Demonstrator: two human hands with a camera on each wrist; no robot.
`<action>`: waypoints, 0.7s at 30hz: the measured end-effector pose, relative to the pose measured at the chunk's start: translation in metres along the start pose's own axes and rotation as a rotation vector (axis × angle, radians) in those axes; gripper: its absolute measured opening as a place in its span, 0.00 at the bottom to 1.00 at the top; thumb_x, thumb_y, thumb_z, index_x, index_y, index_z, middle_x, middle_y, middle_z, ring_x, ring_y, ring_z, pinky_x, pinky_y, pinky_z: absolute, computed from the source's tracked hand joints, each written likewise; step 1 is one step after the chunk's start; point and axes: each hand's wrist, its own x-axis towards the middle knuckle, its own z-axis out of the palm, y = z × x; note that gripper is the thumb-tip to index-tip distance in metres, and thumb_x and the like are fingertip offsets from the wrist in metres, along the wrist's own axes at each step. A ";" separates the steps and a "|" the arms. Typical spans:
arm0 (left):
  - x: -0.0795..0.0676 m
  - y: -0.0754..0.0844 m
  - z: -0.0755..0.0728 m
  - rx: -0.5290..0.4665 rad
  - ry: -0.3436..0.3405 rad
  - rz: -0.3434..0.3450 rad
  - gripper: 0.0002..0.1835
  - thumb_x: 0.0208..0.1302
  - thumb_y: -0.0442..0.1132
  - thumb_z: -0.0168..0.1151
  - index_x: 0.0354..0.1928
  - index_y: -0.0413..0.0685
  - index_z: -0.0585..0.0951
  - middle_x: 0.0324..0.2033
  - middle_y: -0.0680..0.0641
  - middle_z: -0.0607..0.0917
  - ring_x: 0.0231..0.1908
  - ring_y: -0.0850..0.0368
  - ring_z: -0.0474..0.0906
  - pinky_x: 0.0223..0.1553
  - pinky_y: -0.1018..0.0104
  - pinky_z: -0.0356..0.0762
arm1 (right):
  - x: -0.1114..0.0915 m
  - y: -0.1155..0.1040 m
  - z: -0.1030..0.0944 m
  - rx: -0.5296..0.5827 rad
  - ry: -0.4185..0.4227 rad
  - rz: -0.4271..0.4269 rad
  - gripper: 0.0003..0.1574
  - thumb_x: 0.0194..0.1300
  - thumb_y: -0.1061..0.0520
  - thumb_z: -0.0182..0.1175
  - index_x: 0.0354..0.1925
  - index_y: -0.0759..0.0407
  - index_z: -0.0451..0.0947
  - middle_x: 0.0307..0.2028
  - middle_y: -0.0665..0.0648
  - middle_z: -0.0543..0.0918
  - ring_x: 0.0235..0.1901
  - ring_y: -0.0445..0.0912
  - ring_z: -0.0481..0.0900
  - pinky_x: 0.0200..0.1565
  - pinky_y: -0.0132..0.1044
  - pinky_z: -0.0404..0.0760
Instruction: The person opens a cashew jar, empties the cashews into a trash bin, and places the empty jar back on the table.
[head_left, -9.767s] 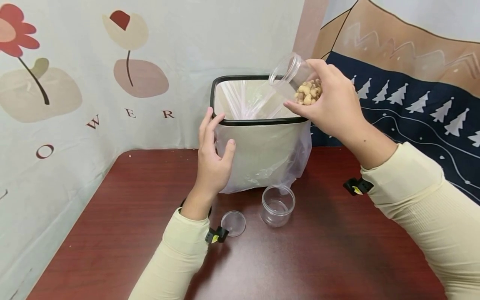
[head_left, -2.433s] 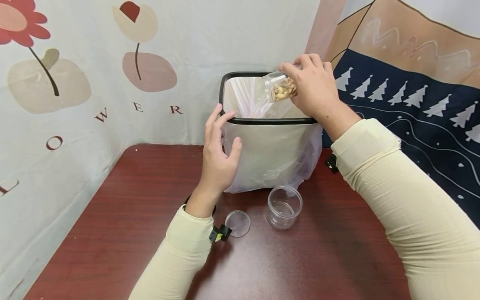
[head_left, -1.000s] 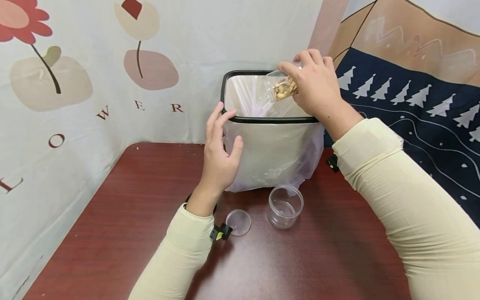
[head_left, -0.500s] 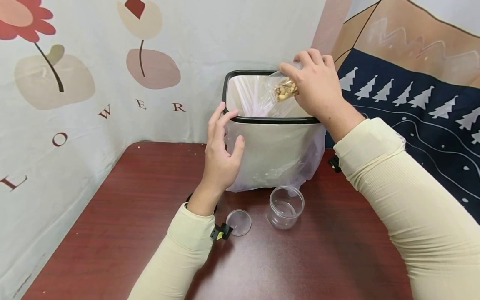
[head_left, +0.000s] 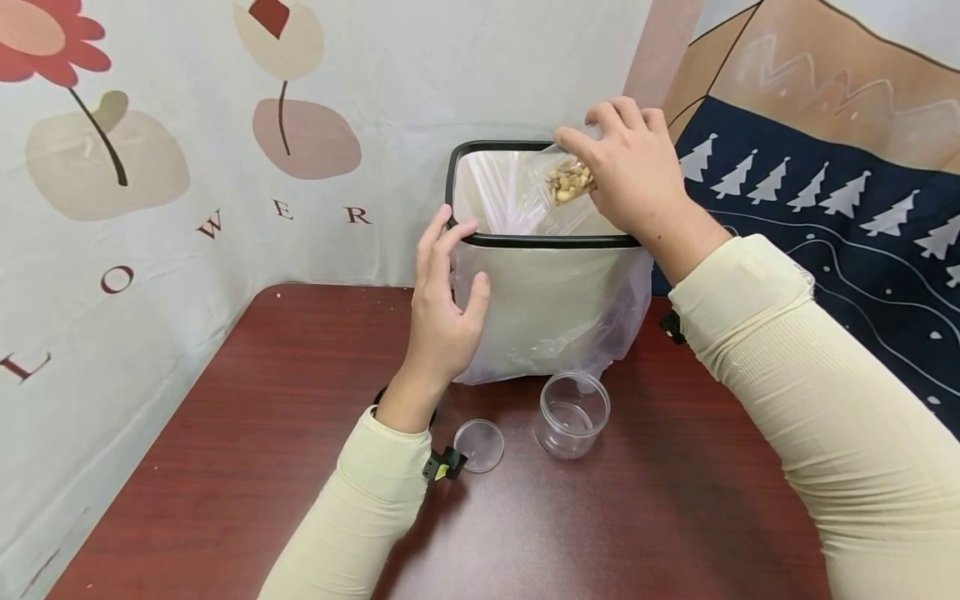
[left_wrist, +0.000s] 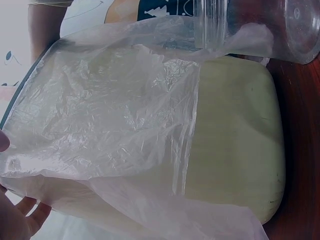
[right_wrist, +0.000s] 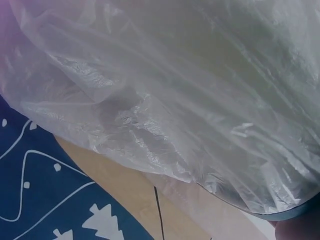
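Note:
My right hand [head_left: 633, 171] grips a clear plastic jar [head_left: 542, 167] from above, over the right part of the bin's opening. The jar lies tipped on its side, mouth to the left and slightly down. Nuts [head_left: 567, 182], some of them pale like cashews, lie inside it; the palm hides its base. My left hand [head_left: 442, 308] touches the near left corner of the bin's black rim [head_left: 543, 242], its fingers spread and thumb apart. In the left wrist view its fingers [left_wrist: 37, 215] show beside the pale bin [left_wrist: 235, 135] and its thin plastic liner [left_wrist: 115, 115].
An uncovered clear jar [head_left: 572, 421] with no visible contents stands in front of the bin. Left of it, a round clear lid [head_left: 478, 446] lies flat on the dark red table [head_left: 300, 400]. Printed cloths [head_left: 390, 100] hang close behind the bin.
The right hand has turned over from 9.8 s ago, tipping the jar's mouth from up-left to slightly down over the bin. Lately both hands hold nearly still; the view shifts a little.

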 end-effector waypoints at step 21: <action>0.000 0.001 -0.001 0.004 -0.010 -0.002 0.29 0.64 0.32 0.54 0.68 0.49 0.70 0.75 0.45 0.60 0.75 0.57 0.57 0.68 0.56 0.66 | 0.000 0.001 -0.001 -0.003 0.015 -0.024 0.35 0.59 0.69 0.58 0.63 0.50 0.70 0.61 0.68 0.71 0.65 0.63 0.63 0.62 0.61 0.64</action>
